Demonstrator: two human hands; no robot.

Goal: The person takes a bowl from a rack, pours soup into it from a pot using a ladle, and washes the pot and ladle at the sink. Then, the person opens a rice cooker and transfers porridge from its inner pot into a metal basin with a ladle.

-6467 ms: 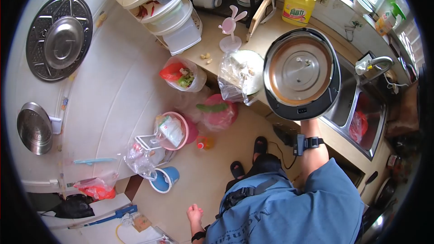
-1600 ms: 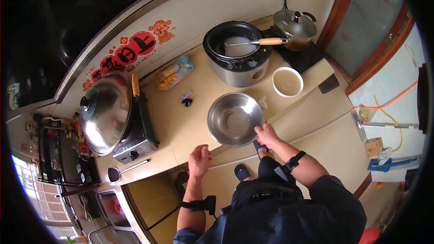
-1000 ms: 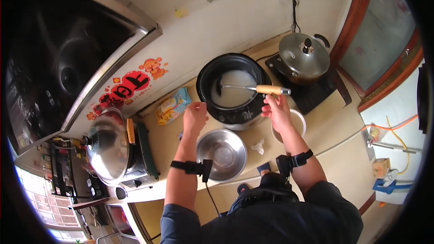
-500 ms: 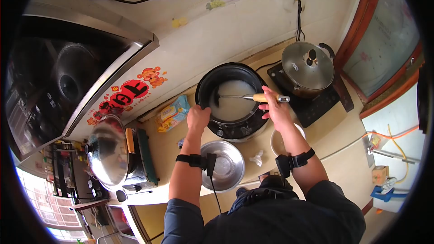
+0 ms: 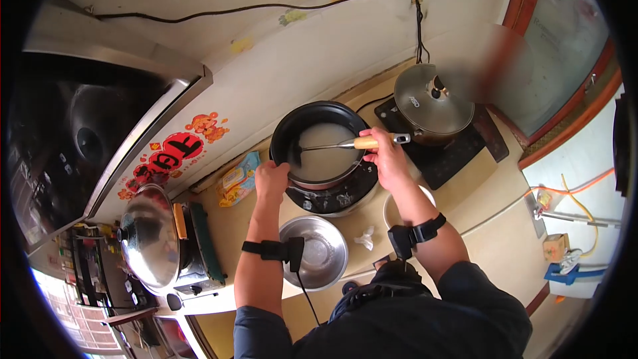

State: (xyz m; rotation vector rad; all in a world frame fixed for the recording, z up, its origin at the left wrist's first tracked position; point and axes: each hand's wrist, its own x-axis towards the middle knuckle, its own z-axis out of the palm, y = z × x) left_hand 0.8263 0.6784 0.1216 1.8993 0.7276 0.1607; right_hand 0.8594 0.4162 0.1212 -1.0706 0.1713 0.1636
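Note:
A black inner pot (image 5: pixel 282 126) holds pale, cloudy liquid (image 5: pixel 332 163). It sits slightly raised and tilted in a dark rice cooker (image 5: pixel 332 203), its outer wall showing at the front. My left hand (image 5: pixel 271 178) is closed on the pot's left rim. My right hand (image 5: pixel 389 161) is at the right rim, with a wooden-handled cooking utensil (image 5: pixel 365 142) between thumb and fingers. The utensil's metal shaft spans the pot, and its dark head rests at the inner left; its exact shape is unclear. Whether the right fingers also grip the rim is hard to see.
A metal bowl (image 5: pixel 331 262) and a pale bowl (image 5: pixel 425 194) stand in front of the cooker. Beyond, a lidded pot (image 5: pixel 425 110) is on a black hob (image 5: pixel 442 165). Wipes (image 5: pixel 237 183), crumpled tissue (image 5: pixel 364 238) and a lidded wok (image 5: pixel 149 239) are also here.
The inner pot has risen a little and tilted within the cooker, exposing more of its front wall. Both hands keep their places at the rim. The whole view has shifted slightly.

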